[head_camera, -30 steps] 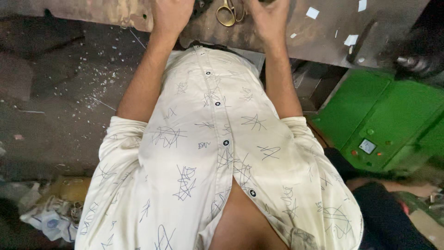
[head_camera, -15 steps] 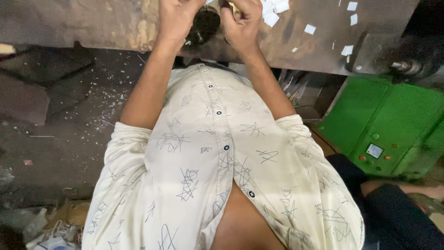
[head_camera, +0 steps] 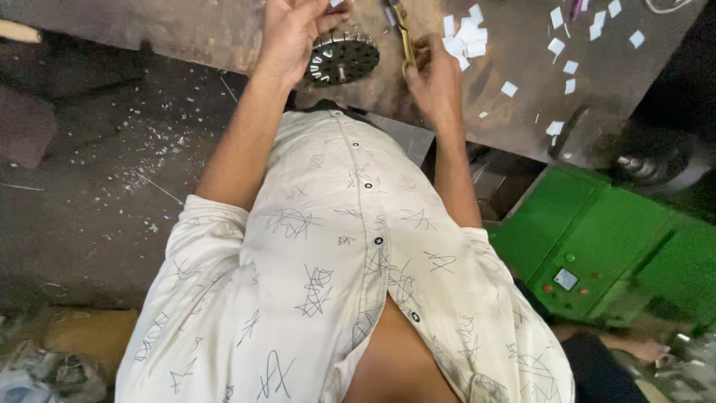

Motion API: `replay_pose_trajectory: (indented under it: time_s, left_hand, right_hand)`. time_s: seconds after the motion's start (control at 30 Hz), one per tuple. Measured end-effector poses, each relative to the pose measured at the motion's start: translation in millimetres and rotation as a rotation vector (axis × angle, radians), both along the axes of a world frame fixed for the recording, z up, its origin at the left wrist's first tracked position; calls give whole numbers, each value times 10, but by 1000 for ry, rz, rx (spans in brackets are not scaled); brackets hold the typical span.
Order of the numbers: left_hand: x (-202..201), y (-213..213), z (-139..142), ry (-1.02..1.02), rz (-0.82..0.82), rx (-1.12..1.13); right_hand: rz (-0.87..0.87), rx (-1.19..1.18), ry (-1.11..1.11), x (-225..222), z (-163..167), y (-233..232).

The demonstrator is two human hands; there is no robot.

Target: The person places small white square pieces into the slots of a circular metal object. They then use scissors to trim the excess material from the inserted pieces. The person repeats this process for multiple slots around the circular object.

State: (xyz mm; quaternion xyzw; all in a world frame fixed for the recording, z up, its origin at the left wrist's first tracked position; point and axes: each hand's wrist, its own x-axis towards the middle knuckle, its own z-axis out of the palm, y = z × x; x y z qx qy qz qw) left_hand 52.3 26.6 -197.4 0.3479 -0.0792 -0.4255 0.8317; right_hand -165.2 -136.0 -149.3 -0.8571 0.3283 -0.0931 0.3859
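Lying flat near the frame's top centre, a slotted disc (head_camera: 341, 57) sat just right of the left hand (head_camera: 292, 33), its grip unclear. The right hand (head_camera: 435, 80), further right, loosely pinched brass scissors (head_camera: 406, 37) beside paper squares (head_camera: 466, 37).

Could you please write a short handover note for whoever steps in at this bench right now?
Left hand: raised over the workbench, beside the round slotted metal core; its fingertips run out of view, so whether the grip holds anything is unclear.
Right hand: fingers curled at the handle of the brass scissors lying on the bench.
Core: flat on the bench, between the hands, some slots showing white inserts.
White paper slips: loose pile right of the scissors, more scattered further right.
Left: other slots look dark, apparently unfilled.
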Motion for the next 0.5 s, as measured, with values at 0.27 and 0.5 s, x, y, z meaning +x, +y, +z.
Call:
replay_pose_trajectory:
  time_s: [0.27, 0.5]
  left_hand:
    - [53, 76, 43, 60, 16, -4]
    - [-22, -31, 3, 120, 14, -68]
  right_hand:
    - [207, 1123, -344, -364, -136, -91]
    - [278, 1343, -254, -531, -209, 156]
